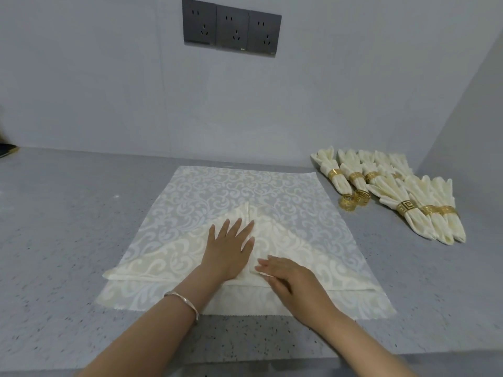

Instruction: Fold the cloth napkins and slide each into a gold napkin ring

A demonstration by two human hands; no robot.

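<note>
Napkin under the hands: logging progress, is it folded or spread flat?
Folded: the napkin forms a triangle, two flaps meeting at a centre seam, under the left hand and right hand, atop a spread cloth.

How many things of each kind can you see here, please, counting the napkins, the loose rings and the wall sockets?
Flat napkin, being folded: 1
Ringed napkins: about 8; the back row overlaps, so this count is unsure
Loose gold rings: 2
Wall sockets: 3
Total: about 14
</note>
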